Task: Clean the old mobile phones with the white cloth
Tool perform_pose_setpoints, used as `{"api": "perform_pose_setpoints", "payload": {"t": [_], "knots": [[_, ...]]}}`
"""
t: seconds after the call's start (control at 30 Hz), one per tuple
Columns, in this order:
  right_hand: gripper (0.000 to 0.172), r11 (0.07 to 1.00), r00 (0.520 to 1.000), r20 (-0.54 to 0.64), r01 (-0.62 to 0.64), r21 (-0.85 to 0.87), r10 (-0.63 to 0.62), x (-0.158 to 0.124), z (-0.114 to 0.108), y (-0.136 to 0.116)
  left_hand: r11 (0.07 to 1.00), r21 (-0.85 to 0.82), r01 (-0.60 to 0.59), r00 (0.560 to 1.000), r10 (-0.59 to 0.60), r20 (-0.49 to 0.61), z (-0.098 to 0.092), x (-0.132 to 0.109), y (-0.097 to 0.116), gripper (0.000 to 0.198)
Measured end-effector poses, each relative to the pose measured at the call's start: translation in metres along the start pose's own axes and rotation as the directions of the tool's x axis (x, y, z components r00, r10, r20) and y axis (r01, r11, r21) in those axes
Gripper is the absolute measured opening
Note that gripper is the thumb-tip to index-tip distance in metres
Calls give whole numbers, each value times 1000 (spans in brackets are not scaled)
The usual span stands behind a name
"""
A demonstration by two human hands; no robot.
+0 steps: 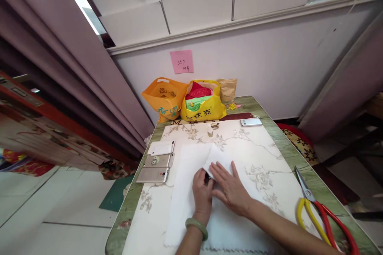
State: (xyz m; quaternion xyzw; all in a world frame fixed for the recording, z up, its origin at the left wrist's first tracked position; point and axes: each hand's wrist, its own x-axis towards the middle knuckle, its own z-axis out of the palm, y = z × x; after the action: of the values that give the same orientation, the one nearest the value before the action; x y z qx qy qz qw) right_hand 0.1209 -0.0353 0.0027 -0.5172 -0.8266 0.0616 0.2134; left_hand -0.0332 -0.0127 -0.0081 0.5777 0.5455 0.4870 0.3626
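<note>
White cloth (182, 207) lies mid-table, seemingly for easy reach; I see the left hand (203, 195) curled by something dark (207, 176), its grip hidden; the right hand (231, 189) spreads open against the folded corner (213, 156), apparently steadying it; scissors (308, 194) lie aside, leaving room.

White cloth (185, 191): plain, thin-looking, lying largely flat on the floral-patterned cover (155, 207) of the surface (129, 203), toward 6 o'clock. Its 6 o'clock edge shows a jagged, toothed finish; its 9 o'clock edge runs nearly straight. Near its 12 o'clock end, a portion stands folded over, narrowing to a point toward 12 o'clock. Small dark item (207, 176): located at the 6 o'clock side of that fold; mostly covered, shape and kind indeterminable.
</note>
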Motion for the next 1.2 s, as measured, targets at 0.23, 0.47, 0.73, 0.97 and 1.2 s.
{"api": "perform_pose_setpoints", "payload": {"t": [0.23,0.47,0.73,0.97,1.2], "knots": [[65,993,993,-15,-115,-2,115,8,8,22,983,166,-73,997,69,31,1,1,3,22],[70,950,945,-105,-304,66,310,2,21,35,995,91,-40,999,39,8,2,-1,4,18],[28,885,874,-143,-453,104,464,22,1,61,988,71,133,991,-133,-7,0,-1,-1,37],[37,920,873,-301,-332,210,384,19,4,51,995,41,88,993,-91,74,2,-1,-3,68],[52,975,983,36,173,143,-180,7,11,-1,997,-45,67,996,-64,62,0,1,-3,43]]}}
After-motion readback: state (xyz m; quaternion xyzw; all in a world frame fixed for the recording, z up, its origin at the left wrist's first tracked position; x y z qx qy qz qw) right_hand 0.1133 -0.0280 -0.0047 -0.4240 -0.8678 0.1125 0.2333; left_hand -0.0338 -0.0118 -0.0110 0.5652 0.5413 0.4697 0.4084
